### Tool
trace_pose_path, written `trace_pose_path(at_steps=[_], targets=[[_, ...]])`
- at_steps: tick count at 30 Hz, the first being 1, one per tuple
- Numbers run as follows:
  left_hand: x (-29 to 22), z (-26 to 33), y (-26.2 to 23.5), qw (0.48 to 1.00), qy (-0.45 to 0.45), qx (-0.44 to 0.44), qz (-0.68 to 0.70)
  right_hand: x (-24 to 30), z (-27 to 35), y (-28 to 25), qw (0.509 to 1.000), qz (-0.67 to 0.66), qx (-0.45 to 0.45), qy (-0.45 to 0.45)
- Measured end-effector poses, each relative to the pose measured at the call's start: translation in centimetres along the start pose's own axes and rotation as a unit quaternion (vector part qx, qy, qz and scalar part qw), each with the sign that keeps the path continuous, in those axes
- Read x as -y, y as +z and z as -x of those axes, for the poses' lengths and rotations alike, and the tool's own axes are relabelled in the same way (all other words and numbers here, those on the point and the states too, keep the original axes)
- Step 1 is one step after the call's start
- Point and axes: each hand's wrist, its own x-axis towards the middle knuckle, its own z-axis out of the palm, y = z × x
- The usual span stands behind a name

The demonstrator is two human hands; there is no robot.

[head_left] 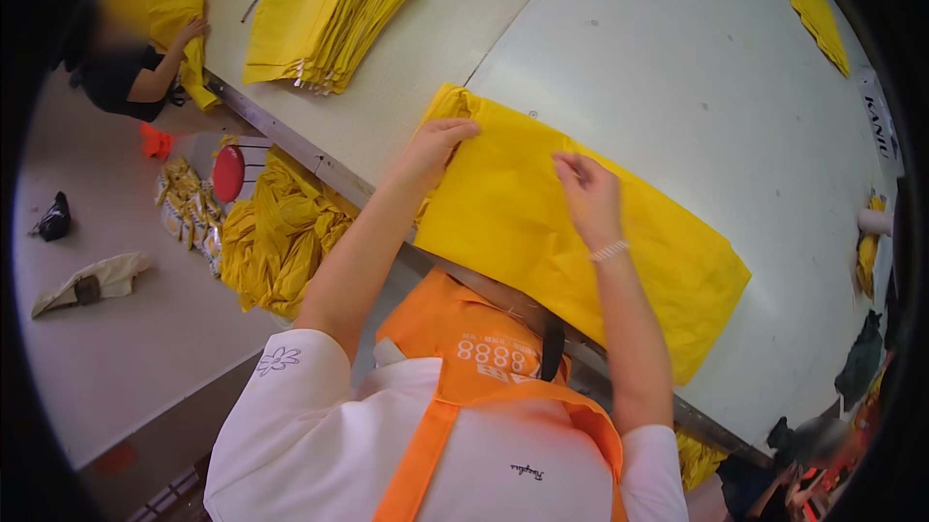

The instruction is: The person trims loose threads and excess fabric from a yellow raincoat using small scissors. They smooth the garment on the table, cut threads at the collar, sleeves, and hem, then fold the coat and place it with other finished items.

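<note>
Left hand (437, 147) pinching the upper corner of a yellow fabric bag (542, 232); right hand (588, 195) pressing fingertips on its upper edge, fingers bent, gripping nothing clearly. Bag lying flat on the pale bench (677, 67), near its front edge. Stack of folded yellow bags (324, 19) further back on the bench. Heap of yellow fabric (276, 237) on the floor below. Another person's hand (189, 33) at far left on yellow cloth.

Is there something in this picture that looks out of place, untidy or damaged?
On the table nothing looks damaged: the left hand and right hand rest on a flat yellow fabric piece, and the yellow stack is fairly neat. The floor is untidier: a crumpled yellow heap, a beige rag and a dark scrap lie there.
</note>
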Motion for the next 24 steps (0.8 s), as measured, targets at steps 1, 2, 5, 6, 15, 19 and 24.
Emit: trace_pose_path(at_steps=[1, 2, 5, 6, 15, 19, 24], targets=[[0.2, -0.2, -0.9, 0.999, -0.009, 0.025, 0.024, 0.8, -0.9, 3.1, 0.998, 0.054, -0.004, 0.011], [0.2, -0.3, -1.4, 0.997, -0.017, 0.051, 0.047, 1.6, -1.6, 5.5, 0.994, 0.108, -0.009, 0.02], [-1.2, 0.7, -0.6, 0.996, -0.02, 0.064, -0.051, 2.9, -2.3, 9.6, 0.995, 0.066, -0.046, 0.05], [-1.2, 0.7, -0.9, 0.994, -0.017, 0.052, -0.097, 3.1, -2.4, 10.3, 0.995, 0.056, -0.055, 0.06], [-0.5, -0.6, -2.8, 0.993, -0.023, 0.047, -0.108, 0.8, -2.6, 11.2, 0.974, 0.032, -0.153, 0.164], [-0.9, -1.4, -2.6, 0.993, -0.064, 0.076, -0.067, 2.7, -2.0, 11.5, 0.98, 0.009, -0.126, 0.152], [-1.7, -1.3, -2.6, 0.977, -0.02, 0.107, -0.181, 3.2, -2.5, 11.7, 0.978, -0.014, -0.091, 0.187]])
